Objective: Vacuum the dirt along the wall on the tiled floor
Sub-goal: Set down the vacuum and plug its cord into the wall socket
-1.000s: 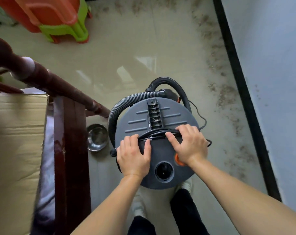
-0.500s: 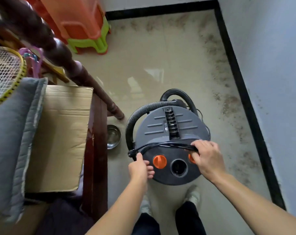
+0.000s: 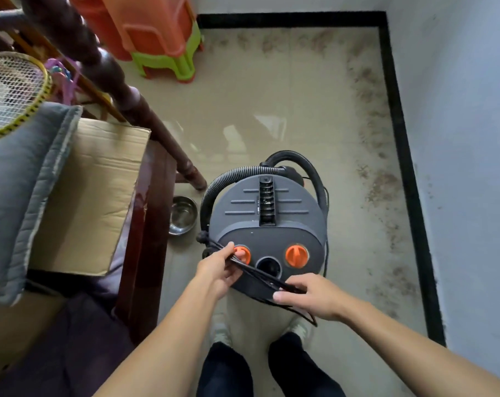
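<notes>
Both hands pinch a bundled black cord over the vacuum at lower centre: left hand, right hand. Dirt lines the right wall.

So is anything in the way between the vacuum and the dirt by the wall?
Nothing visible. Only bare floor lies between the vacuum and the dirt along the right wall. The bowl sits on the vacuum's other side. The left hand and right hand hold the bundled cord.
</notes>
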`<state>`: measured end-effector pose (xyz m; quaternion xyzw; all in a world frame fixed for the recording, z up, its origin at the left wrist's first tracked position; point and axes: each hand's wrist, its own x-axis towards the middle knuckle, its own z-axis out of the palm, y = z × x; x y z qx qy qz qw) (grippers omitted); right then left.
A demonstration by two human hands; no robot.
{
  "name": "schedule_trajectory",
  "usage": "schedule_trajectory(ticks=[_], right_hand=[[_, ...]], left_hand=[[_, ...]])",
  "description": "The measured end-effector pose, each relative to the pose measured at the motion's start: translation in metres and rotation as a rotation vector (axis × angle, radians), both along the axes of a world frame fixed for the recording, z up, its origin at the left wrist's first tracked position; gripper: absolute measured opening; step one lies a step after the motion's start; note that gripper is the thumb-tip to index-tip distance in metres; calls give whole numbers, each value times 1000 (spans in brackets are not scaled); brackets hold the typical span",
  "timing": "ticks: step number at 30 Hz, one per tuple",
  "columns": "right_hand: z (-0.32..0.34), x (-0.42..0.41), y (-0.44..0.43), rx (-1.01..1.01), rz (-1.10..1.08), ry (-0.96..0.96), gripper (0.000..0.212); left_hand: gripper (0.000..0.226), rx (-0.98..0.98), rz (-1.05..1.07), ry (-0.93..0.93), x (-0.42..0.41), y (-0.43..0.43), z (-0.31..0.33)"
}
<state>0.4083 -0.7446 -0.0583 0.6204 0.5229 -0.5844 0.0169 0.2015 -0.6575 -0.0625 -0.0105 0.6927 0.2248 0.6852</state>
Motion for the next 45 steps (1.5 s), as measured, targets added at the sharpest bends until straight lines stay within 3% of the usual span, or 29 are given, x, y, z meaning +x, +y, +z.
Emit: schedule_trajectory(ticks=[3, 8, 12, 14, 18, 20, 26, 32, 39, 45], right_hand=[[20, -1, 9, -89, -139, 176, 62], [62, -2, 17, -169, -325, 400, 45], [85, 0, 4, -103, -488, 465, 45], [94, 3, -3, -62, -623, 484, 46], [111, 2, -14, -72, -837, 610, 32], [117, 1, -18, -56, -1052, 648, 24], [159, 31, -31, 237, -1438, 454, 30], [224, 94, -52, 556, -1678, 301, 28], [295, 171, -85, 774, -1553, -138, 20], [296, 229, -104, 828, -1450, -208, 41]], left_hand=[[20, 156, -74, -71, 5, 0, 31], [17, 327, -290, -171, 8, 0, 77], [25, 427, -407, -126, 12, -5, 113], [15, 449, -421, -66, 16, -9, 126], [12, 495, -454, -67, 26, -21, 149], [12, 475, -455, -55, 30, -29, 157], [11, 314, -363, 128, 15, -70, 171], [15, 391, -458, 243, -5, -97, 180], [15, 462, -1012, 145, 23, -124, 212], [25, 485, -1021, 60, 98, -119, 222]])
